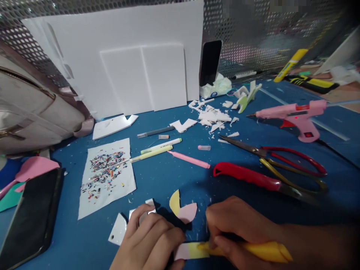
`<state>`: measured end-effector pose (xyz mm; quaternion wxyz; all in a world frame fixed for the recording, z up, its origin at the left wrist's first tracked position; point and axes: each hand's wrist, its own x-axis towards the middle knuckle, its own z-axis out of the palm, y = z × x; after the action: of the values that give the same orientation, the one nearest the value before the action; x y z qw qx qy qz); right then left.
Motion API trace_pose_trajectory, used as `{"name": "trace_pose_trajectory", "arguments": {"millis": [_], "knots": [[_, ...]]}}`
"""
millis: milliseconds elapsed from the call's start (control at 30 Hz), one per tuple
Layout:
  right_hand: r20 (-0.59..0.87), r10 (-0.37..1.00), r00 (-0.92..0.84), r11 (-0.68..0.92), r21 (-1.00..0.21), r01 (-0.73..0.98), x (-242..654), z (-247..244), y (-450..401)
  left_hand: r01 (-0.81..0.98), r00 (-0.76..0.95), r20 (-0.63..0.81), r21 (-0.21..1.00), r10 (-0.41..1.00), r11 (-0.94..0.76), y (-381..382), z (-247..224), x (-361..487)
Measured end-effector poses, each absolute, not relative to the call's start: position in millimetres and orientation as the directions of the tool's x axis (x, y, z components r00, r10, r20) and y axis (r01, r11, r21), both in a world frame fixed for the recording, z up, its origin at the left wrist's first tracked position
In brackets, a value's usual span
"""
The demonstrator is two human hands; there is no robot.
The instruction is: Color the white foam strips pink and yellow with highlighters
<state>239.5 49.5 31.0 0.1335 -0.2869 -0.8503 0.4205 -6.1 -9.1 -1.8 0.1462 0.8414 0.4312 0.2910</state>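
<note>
At the front edge, my right hand (239,225) is closed around a yellow marker (261,252). The marker's tip touches a small white strip (194,250), coloured pale pink at the left and yellow toward the right. My left hand (157,236) grips the strip's left end, its fingers bent and its thumb low beside the piece. Just beyond, between the hands, lies a small yellow and pink cut piece (182,208). White cut pieces (118,228) rest beside and partly under my left fingers.
Red-handled cutter (247,175), scissors (264,152) and a pink glue gun (295,116) lie to the right. A pink pen (191,159) and other pens sit mid-table. White scraps (213,116) are farther back. Left are a bead-strewn paper (109,202) and a black phone (33,213).
</note>
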Motion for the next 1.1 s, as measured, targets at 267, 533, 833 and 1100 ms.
{"name": "trace_pose_trajectory", "arguments": {"millis": [267, 533, 833, 1100], "knots": [[-0.069, 0.58, -0.812, 0.467, -0.788, 0.401, 239, 36, 48, 0.639, 0.459, 0.391, 0.479, 0.798, -0.602, -10, -5, -4], [-0.059, 0.53, -0.846, 0.522, -0.764, 0.38, 235, 39, 51, 0.582, 0.594, 0.339, 0.445, 0.729, -0.681, -3, -3, -15], [-0.076, 0.532, -0.844, 0.473, -0.8, 0.37, 236, 37, 54, 0.598, 0.511, 0.327, 0.53, 0.795, -0.601, -7, -5, -11], [0.09, 0.52, -0.849, 0.491, -0.845, 0.211, 238, 16, 52, 0.585, 0.58, 0.317, 0.479, 0.75, -0.654, -1, -4, -19]]}}
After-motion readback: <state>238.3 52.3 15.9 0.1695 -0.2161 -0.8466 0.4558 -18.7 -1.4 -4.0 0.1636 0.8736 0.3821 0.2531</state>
